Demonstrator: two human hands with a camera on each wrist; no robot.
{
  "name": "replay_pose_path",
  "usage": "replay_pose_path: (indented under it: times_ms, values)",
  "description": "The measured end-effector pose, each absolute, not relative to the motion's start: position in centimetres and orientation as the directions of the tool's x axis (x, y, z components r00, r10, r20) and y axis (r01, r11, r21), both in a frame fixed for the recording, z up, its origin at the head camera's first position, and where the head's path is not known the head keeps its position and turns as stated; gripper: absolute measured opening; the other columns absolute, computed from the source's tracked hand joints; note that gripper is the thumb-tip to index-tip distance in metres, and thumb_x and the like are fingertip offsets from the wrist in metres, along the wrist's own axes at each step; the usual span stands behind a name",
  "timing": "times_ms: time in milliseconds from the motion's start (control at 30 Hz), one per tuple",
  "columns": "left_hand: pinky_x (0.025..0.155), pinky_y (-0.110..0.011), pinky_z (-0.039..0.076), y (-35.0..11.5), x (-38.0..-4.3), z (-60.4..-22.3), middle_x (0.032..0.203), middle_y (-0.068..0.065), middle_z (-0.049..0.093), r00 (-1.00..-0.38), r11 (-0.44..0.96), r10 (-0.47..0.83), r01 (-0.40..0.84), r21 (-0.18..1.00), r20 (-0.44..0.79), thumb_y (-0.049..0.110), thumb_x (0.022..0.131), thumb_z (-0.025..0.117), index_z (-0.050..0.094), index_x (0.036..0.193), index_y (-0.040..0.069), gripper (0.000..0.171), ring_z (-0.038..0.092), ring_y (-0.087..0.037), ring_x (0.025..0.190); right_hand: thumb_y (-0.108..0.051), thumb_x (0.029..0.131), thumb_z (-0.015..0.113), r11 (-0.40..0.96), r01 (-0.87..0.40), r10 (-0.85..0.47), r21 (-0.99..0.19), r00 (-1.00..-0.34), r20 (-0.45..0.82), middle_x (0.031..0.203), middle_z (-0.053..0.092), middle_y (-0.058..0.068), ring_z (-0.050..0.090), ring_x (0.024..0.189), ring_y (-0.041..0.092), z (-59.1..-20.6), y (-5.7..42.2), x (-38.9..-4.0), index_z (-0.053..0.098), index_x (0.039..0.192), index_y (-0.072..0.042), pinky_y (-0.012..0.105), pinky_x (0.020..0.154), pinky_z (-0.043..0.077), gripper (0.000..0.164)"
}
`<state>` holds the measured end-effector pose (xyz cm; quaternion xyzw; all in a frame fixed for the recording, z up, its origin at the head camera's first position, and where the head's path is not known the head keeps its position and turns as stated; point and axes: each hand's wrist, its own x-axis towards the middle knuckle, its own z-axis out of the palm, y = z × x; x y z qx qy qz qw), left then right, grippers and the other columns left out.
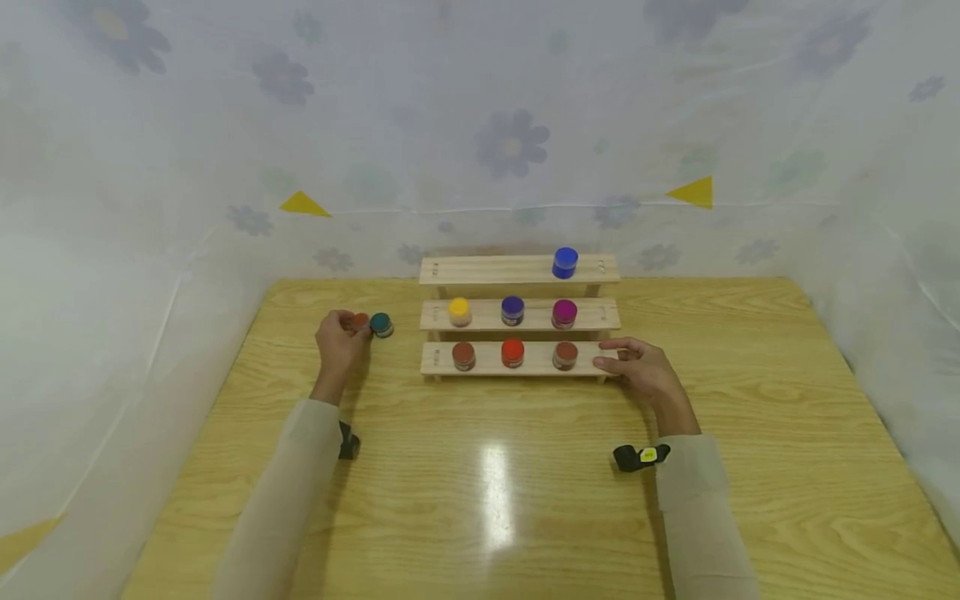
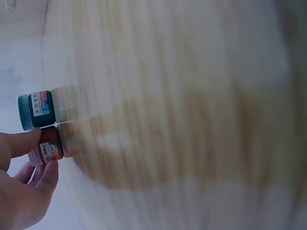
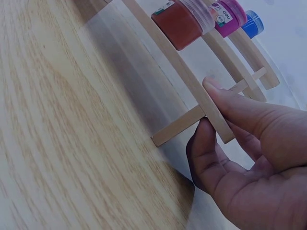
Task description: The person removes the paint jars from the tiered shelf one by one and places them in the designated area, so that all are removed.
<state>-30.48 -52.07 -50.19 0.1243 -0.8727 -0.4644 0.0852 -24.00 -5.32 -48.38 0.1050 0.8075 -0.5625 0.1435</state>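
My left hand (image 1: 341, 342) pinches a small orange-brown paint jar (image 2: 50, 143) between thumb and fingers, at the left of the table. Right beside that jar stands a dark green paint jar (image 1: 382, 325). At the right end of a three-step wooden rack (image 1: 487, 360), my right hand (image 1: 643, 368) grips the lowest shelf, thumb on top and fingers curled under it in the right wrist view. On that shelf sit a brown jar (image 1: 463, 357), a red jar (image 1: 513, 353) and another brown jar (image 1: 566, 356).
The middle shelf carries a yellow jar (image 1: 460, 312), a dark blue jar (image 1: 513, 310) and a magenta jar (image 1: 564, 314). One blue jar (image 1: 565, 263) stands on the top shelf. Behind the wooden table (image 1: 420, 467) hangs a flowered white sheet (image 1: 450, 125).
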Motion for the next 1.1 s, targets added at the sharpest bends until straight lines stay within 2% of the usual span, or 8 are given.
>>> replay_pose_path:
  times_ms: [200,333,433,567,767,967,1100]
  values:
    - [0.091,-0.045,0.053,-52.2,-30.5,-49.9,0.117,-0.026,0.055,-0.960,0.556,-0.279,-0.147,0.818,0.017,0.004,0.087,0.065,0.050,0.119,-0.008,0.038,0.057,-0.038,0.107,-0.035,0.080,0.076,0.329,0.314,-0.007,-0.890,-0.942,-0.335,0.076,0.052,-0.008,0.047,0.073,0.010,-48.4,-5.2,-24.0,0.059,0.125,-0.006,0.023,0.064,0.045,0.057]
    - [0.093,-0.046,0.052,-52.4,-30.5,-49.5,0.118,-0.026,0.055,-0.963,0.581,-0.268,-0.177,0.794,-0.019,0.004,0.086,0.065,0.049,0.123,-0.007,0.042,0.055,-0.037,0.108,-0.040,0.079,0.075,0.362,0.309,-0.006,-0.879,-0.943,-0.334,0.085,0.053,-0.005,0.047,0.079,0.012,-48.4,-5.2,-24.0,0.059,0.126,-0.007,0.023,0.069,0.046,0.060]
    - [0.096,-0.049,0.049,-52.7,-30.6,-49.2,0.121,-0.026,0.053,-0.969,0.608,-0.244,-0.180,0.773,-0.034,0.007,0.086,0.067,0.047,0.126,-0.007,0.047,0.052,-0.039,0.111,-0.044,0.078,0.075,0.378,0.311,-0.001,-0.872,-0.942,-0.337,0.091,0.053,-0.003,0.047,0.083,0.014,-48.5,-5.2,-24.0,0.059,0.126,-0.009,0.023,0.072,0.047,0.062]
    - [0.099,-0.052,0.047,-53.0,-30.4,-48.7,0.129,-0.026,0.048,-0.977,0.608,-0.205,-0.167,0.776,-0.049,0.012,0.086,0.068,0.042,0.132,-0.007,0.055,0.048,-0.040,0.118,-0.043,0.077,0.076,0.374,0.313,0.002,-0.873,-0.942,-0.336,0.088,0.053,-0.003,0.047,0.081,0.014,-48.6,-5.2,-24.1,0.058,0.126,-0.009,0.023,0.070,0.047,0.062]
    - [0.101,-0.049,0.047,-53.2,-30.4,-47.9,0.133,-0.025,0.047,-0.976,0.589,-0.210,-0.176,0.789,-0.061,0.014,0.087,0.068,0.041,0.134,-0.005,0.058,0.047,-0.039,0.123,-0.044,0.077,0.076,0.375,0.315,0.005,-0.872,-0.941,-0.338,0.089,0.053,-0.002,0.047,0.081,0.015,-48.6,-5.1,-24.1,0.058,0.127,-0.009,0.023,0.070,0.046,0.063]
    - [0.106,-0.047,0.044,-52.8,-30.3,-46.9,0.131,-0.026,0.047,-0.973,0.573,-0.229,-0.164,0.803,-0.035,0.015,0.088,0.068,0.042,0.133,-0.007,0.057,0.046,-0.038,0.124,-0.043,0.078,0.076,0.376,0.323,0.006,-0.869,-0.938,-0.346,0.096,0.053,0.000,0.046,0.085,0.017,-48.4,-5.1,-24.1,0.058,0.128,-0.009,0.023,0.072,0.047,0.063]
    - [0.107,-0.044,0.044,-52.4,-30.7,-46.1,0.130,-0.026,0.048,-0.974,0.569,-0.226,-0.119,0.814,0.015,0.016,0.087,0.069,0.044,0.132,-0.006,0.056,0.047,-0.038,0.122,-0.040,0.078,0.076,0.357,0.314,0.001,-0.880,-0.942,-0.335,0.091,0.053,-0.001,0.047,0.081,0.016,-48.5,-5.1,-24.0,0.058,0.127,-0.007,0.023,0.069,0.047,0.061]
